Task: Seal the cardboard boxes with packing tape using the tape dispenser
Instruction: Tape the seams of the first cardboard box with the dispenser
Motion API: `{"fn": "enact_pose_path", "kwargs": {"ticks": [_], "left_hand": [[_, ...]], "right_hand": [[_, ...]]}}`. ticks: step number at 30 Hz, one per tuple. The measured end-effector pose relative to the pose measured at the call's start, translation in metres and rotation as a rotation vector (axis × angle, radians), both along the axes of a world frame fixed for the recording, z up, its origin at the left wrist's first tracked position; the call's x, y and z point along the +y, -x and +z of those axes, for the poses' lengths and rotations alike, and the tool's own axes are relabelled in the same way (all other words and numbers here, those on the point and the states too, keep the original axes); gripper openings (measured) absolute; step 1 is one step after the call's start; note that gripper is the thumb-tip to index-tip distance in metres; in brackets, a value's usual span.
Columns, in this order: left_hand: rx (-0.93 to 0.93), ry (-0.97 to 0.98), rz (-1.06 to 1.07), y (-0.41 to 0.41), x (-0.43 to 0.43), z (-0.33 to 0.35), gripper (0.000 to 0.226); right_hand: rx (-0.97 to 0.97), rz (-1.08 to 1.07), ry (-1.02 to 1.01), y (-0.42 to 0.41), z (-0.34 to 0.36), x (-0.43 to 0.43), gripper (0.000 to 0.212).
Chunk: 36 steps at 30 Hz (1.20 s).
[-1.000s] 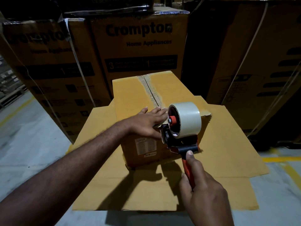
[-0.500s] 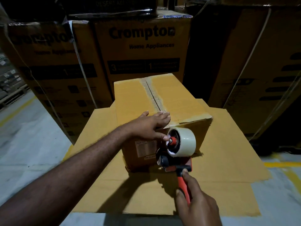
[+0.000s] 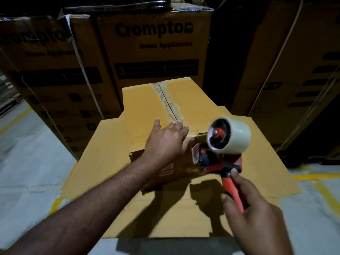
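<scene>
My flat left hand (image 3: 165, 142) pins the brown cardboard box (image 3: 143, 107) mid-frame; my right hand (image 3: 252, 205), gripping the red tape dispenser (image 3: 220, 155), just swung off its front, tape likely anchored.

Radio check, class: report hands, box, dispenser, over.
Left hand flat on box top. Right hand grips tape dispenser by box's near corner. No obstruction seen.

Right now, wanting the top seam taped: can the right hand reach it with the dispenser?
Likely yes. The right hand holds the tape dispenser beside the box; only the left hand, flat on its near edge, covers the seam end.
</scene>
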<state>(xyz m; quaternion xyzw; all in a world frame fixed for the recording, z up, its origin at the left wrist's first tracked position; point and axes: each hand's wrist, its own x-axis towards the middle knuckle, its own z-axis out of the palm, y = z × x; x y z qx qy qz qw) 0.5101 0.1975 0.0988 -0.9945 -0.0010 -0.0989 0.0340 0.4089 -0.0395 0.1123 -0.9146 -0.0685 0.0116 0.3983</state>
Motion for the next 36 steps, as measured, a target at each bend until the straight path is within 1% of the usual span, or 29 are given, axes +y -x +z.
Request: {"fn": "enact_pose_path", "kwargs": {"ticks": [3, 5, 8, 11, 13, 15, 17, 19, 22, 24, 26, 29, 31, 32, 34, 35, 36], "left_hand": [[-0.044, -0.004, 0.084, 0.0, -0.01, -0.013, 0.065], [-0.082, -0.045, 0.054, 0.001, -0.015, -0.021, 0.068], [-0.169, -0.084, -0.081, 0.003, -0.006, -0.026, 0.064], [-0.279, -0.098, -0.301, 0.004, 0.022, -0.025, 0.054], [-0.328, -0.05, -0.458, 0.002, 0.046, -0.02, 0.045], [-0.308, -0.003, -0.526, 0.0, 0.064, -0.013, 0.039], [-0.253, 0.004, -0.484, -0.001, 0.071, -0.008, 0.043], [-0.232, 0.033, -0.374, 0.003, 0.068, -0.008, 0.05], [-0.223, 0.173, -0.213, 0.013, 0.059, -0.023, 0.064], [-0.25, 0.218, -0.171, 0.016, 0.059, -0.034, 0.066], [-0.231, 0.272, -0.136, 0.019, 0.065, -0.036, 0.066], [-0.166, 0.451, -0.082, 0.025, 0.079, -0.02, 0.06], [-0.153, 0.655, 0.039, 0.03, 0.082, -0.001, 0.048], [-0.169, 0.801, 0.11, 0.032, 0.08, 0.01, 0.043], [-0.23, 1.167, 0.232, 0.032, 0.071, 0.031, 0.033], [-0.205, 1.363, 0.281, 0.03, 0.066, 0.041, 0.034], [-0.107, 1.54, 0.309, 0.029, 0.063, 0.052, 0.042]], "right_hand": [[-0.062, -0.024, -0.071, -0.011, 0.011, -0.013, 0.065], [-0.098, -0.04, -0.118, -0.018, 0.017, -0.018, 0.065], [-0.138, -0.04, -0.164, -0.025, 0.025, -0.023, 0.064], [-0.18, -0.018, -0.181, -0.029, 0.032, -0.024, 0.063], [-0.197, -0.001, -0.199, -0.031, 0.034, -0.023, 0.064], [-0.204, 0.03, -0.216, -0.031, 0.036, -0.023, 0.065], [-0.204, 0.064, -0.226, -0.031, 0.037, -0.022, 0.068], [-0.203, 0.095, -0.23, -0.03, 0.037, -0.021, 0.069], [-0.196, 0.15, -0.238, -0.034, 0.034, -0.021, 0.069], [-0.198, 0.18, -0.241, -0.039, 0.033, -0.021, 0.069], [-0.202, 0.211, -0.244, -0.043, 0.033, -0.022, 0.068], [-0.202, 0.263, -0.257, -0.051, 0.035, -0.024, 0.065], [-0.207, 0.312, -0.26, -0.058, 0.037, -0.023, 0.064], [-0.217, 0.339, -0.258, -0.062, 0.038, -0.021, 0.064], [-0.25, 0.389, -0.251, -0.069, 0.041, -0.013, 0.065], [-0.265, 0.408, -0.245, -0.073, 0.043, -0.007, 0.065], [-0.281, 0.422, -0.233, -0.076, 0.045, 0.0, 0.065]]}}
